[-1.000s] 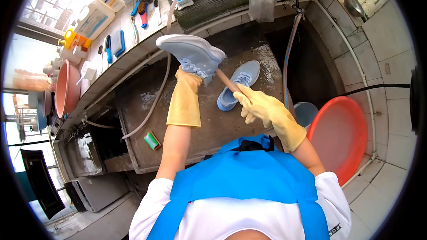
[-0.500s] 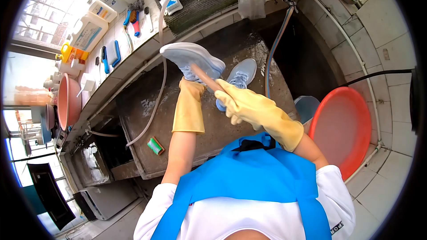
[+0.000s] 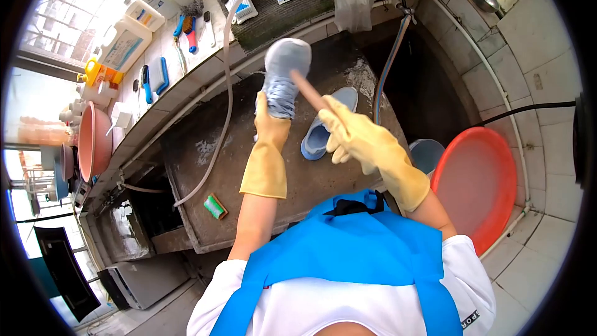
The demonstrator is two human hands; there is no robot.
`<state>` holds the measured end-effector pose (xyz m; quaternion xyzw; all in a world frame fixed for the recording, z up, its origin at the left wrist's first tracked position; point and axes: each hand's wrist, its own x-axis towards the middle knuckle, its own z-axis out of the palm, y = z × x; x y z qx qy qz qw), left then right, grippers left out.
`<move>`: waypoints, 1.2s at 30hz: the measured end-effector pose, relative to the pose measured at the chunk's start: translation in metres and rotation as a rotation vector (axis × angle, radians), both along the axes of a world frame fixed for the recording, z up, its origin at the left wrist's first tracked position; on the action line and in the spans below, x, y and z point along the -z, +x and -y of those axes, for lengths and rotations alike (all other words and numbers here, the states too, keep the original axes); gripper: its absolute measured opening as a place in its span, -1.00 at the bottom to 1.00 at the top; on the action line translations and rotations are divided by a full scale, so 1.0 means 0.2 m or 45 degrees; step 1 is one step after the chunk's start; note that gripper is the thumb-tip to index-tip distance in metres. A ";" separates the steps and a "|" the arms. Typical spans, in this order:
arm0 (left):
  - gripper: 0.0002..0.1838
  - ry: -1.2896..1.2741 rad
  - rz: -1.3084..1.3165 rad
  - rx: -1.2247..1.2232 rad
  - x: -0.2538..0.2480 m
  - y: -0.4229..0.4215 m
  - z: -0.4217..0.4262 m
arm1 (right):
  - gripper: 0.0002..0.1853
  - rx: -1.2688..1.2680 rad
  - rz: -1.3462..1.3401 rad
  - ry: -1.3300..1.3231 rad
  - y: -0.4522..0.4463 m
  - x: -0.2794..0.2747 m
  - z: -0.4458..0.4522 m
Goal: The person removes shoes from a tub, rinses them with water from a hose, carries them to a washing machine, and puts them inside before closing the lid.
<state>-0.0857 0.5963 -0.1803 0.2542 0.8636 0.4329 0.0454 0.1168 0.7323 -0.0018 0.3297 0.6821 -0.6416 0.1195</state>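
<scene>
My left hand (image 3: pixel 271 124), in a yellow rubber glove, is closed around the heel end of a light blue sneaker (image 3: pixel 283 90) held up with its toe pointing away and laces facing me. My right hand (image 3: pixel 348 134), also gloved in yellow, grips a brown wooden-looking stick (image 3: pixel 309 91). Its far end lies over the sneaker's front, and I cannot make out whether bristles are on it. The matching sneaker (image 3: pixel 318 140) rests upright on the dark slab below, partly behind my right hand and the stick.
On the slab (image 3: pixel 261 202) lies a green sponge (image 3: pixel 216 206). A red basin (image 3: pixel 479 180) of cloudy water and a bucket (image 3: pixel 426 154) stand at right. A hose (image 3: pixel 225 112) hangs from the ledge, which carries brushes (image 3: pixel 189 30), bottles (image 3: pixel 123 43) and a pink basin (image 3: pixel 94 140).
The held sneaker has turned from sideways to toe-away, bringing its laces into view. My right hand and the stick have shifted slightly right, uncovering more of the other sneaker.
</scene>
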 end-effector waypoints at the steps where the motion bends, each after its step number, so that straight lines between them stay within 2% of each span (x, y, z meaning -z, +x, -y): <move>1: -0.21 -0.233 0.111 -0.005 -0.11 0.06 0.00 | -0.21 0.032 0.004 0.010 0.00 0.01 -0.03; 3: -0.27 -0.602 0.336 0.034 -0.32 0.11 -0.02 | -0.20 0.056 0.008 0.029 -0.01 0.00 -0.04; 4: -0.27 -0.595 0.339 0.029 -0.32 0.11 -0.02 | -0.20 0.017 0.075 -0.001 0.00 -0.02 -0.03; 6: -0.31 -0.016 1.025 -0.161 -0.30 0.12 -0.03 | -0.21 -0.111 0.215 -0.010 -0.01 -0.09 0.01; 7: -0.29 0.026 0.828 -0.052 -0.47 0.22 -0.04 | -0.22 -0.164 0.251 -0.065 -0.02 -0.08 0.03; 8: -0.30 0.445 0.885 0.189 -0.17 0.18 0.01 | -0.25 -0.215 0.246 -0.102 -0.03 -0.08 0.06; 9: -0.31 0.563 0.851 0.274 -0.13 0.18 0.00 | -0.28 -0.266 0.240 -0.140 -0.04 -0.08 0.09; 10: -0.33 0.534 0.786 0.254 -0.10 0.17 0.00 | -0.37 -0.364 0.248 0.000 -0.04 -0.09 0.13; 12: -0.35 0.469 0.642 0.215 -0.06 0.15 -0.02 | -0.43 -0.313 0.277 -0.182 -0.06 -0.05 0.20; 14: -0.37 0.446 0.552 0.196 -0.05 0.13 -0.05 | -0.44 -0.317 -0.011 -0.316 -0.02 0.31 0.27; 15: -0.38 0.443 0.514 0.191 -0.05 0.13 -0.06 | -0.45 -0.305 -0.010 -0.296 -0.02 0.33 0.27; 18: -0.41 0.449 0.409 0.174 -0.05 0.12 -0.08 | -0.43 -0.291 0.277 -0.050 -0.01 -0.13 0.13; 20: -0.43 0.448 0.347 0.183 -0.04 0.10 -0.07 | -0.31 -0.137 0.337 -0.002 0.02 -0.09 0.05; 21: -0.45 0.447 0.309 0.189 -0.05 0.10 -0.08 | -0.26 -0.118 0.240 0.050 0.04 -0.06 0.03; 25: -0.49 0.453 0.167 0.228 -0.06 0.10 -0.08 | -0.22 -0.276 0.265 0.133 0.04 -0.15 0.02; 29: -0.53 0.369 0.035 0.194 -0.05 0.07 -0.07 | -0.21 -0.017 0.129 0.099 0.05 0.03 -0.04; 31: -0.54 0.259 -0.083 0.153 -0.05 0.03 -0.06 | -0.22 -0.078 0.161 0.110 0.03 -0.10 -0.03; 32: -0.49 0.319 0.184 -0.055 -0.05 0.05 -0.07 | -0.22 -0.135 0.196 0.118 0.03 -0.15 -0.03; 33: -0.42 0.390 0.325 -0.178 -0.15 0.11 -0.08 | -0.23 -0.036 0.116 0.020 0.04 -0.08 -0.04; 35: -0.35 0.459 0.463 -0.307 -0.24 0.14 -0.08 | -0.25 0.019 0.111 0.043 0.05 -0.08 -0.05; 36: -0.26 0.370 0.648 -0.419 -0.27 0.12 -0.09 | -0.27 0.077 0.105 0.069 0.04 -0.08 -0.05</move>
